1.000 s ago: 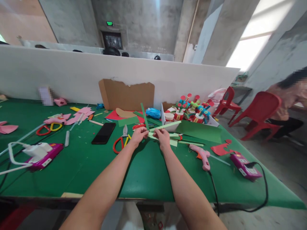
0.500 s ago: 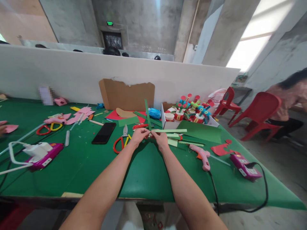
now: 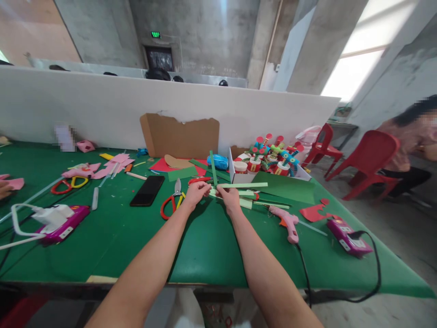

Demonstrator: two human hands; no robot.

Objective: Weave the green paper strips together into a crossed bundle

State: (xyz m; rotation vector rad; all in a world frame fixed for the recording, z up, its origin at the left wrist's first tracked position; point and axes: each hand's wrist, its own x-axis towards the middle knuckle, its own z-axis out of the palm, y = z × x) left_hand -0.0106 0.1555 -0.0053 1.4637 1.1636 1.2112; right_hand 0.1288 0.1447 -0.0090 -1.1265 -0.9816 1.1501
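Upright from my right hand [image 3: 229, 197] rises a dark green paper strip [image 3: 213, 167], and a light green paper strip [image 3: 251, 185] reaches out to the right. The fingers of that hand pinch the strips where they meet. My left hand [image 3: 198, 193] is just left of this crossing, its fingertips drawn together. Whatever they hold is too small to make out. More light green strips [image 3: 246, 202] lie beyond my right hand. Scissors with red and yellow handles [image 3: 174, 200] rest beside my left wrist.
A pink glue gun [image 3: 288, 223] and a purple power strip [image 3: 348, 237] lie to the right. Behind stands a white box [image 3: 232, 171] of colourful spring figures. A black phone [image 3: 147, 190] is on the left. Another person's hand [image 3: 5, 189] shows at the left edge.
My left fingertips have drawn slightly left, away from my right hand. The upright dark green strip has shifted a little right and lower.
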